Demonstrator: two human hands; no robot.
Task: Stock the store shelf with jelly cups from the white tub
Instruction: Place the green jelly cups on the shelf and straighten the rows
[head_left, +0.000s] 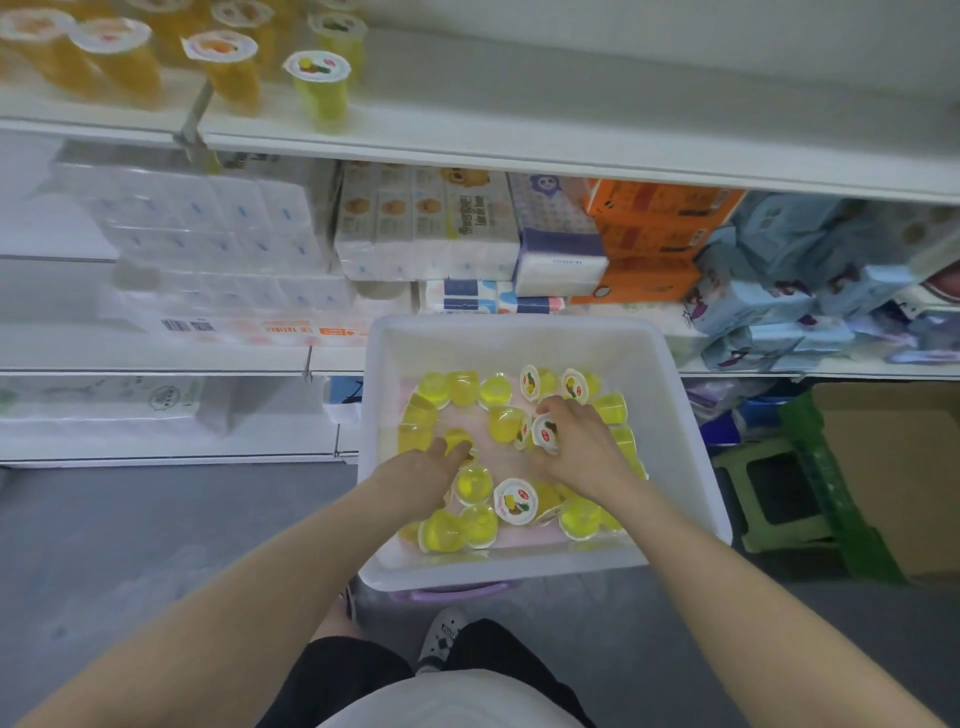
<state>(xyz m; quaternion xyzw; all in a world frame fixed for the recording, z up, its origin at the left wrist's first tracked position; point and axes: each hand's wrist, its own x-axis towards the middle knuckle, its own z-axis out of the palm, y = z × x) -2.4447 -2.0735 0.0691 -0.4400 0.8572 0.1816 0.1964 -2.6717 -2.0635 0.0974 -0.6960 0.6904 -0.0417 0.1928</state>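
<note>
Hands (left (423, 470), right (576, 439)) each grip a jelly cup (545, 434) inside the white tub (511, 338).

White tissue packs (208, 228), orange boxes (654, 239), blue packs (789, 291), green stool (779, 493), cardboard box (904, 478)

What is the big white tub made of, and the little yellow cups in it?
The white tub looks like smooth, slightly see-through plastic: its walls let light glow through. The jelly cups look like clear thin plastic, since the yellow jelly shows through, with printed lids that are probably foil or film.
</note>
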